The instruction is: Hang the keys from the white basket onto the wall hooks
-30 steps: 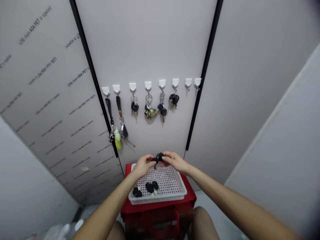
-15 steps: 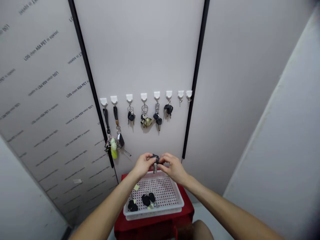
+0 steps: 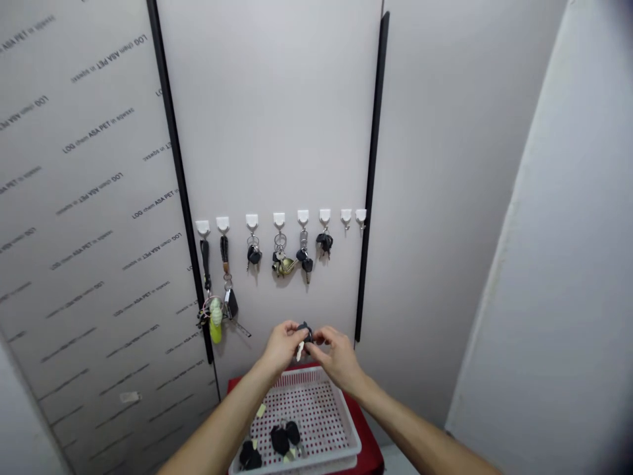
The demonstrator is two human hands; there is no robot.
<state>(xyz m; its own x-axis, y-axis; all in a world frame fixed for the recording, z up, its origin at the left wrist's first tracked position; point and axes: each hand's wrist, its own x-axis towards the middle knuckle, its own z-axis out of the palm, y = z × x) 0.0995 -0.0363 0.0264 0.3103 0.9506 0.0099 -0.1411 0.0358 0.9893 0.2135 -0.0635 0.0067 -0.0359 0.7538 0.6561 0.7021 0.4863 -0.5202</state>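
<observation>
My left hand [image 3: 281, 344] and my right hand [image 3: 337, 354] meet above the far end of a white perforated basket [image 3: 341, 422]. Between their pinched fingers they hold a black-headed key set [image 3: 303, 335] with a pale metal blade hanging down. Inside the basket lie more black keys [image 3: 283, 437] and a small yellowish tag [image 3: 260, 410]. A row of white wall hooks [image 3: 278, 218] runs above; several of them carry key sets [image 3: 283, 261]. The two rightmost hooks [image 3: 353, 216] are bare.
The basket rests on a red stool [image 3: 372, 455]. Two long key fobs, one with a yellow-green charm [image 3: 215, 320], hang from the leftmost hooks. Black vertical strips [image 3: 370, 171] frame the hook panel. A printed film-covered panel [image 3: 84, 218] stands at left, and a pale wall [image 3: 568, 277] at right.
The view has tilted upward, so the hooks, the basket and my hands sit lower in the picture. Both hands have kept hold of the same key set and have turned it slightly.
</observation>
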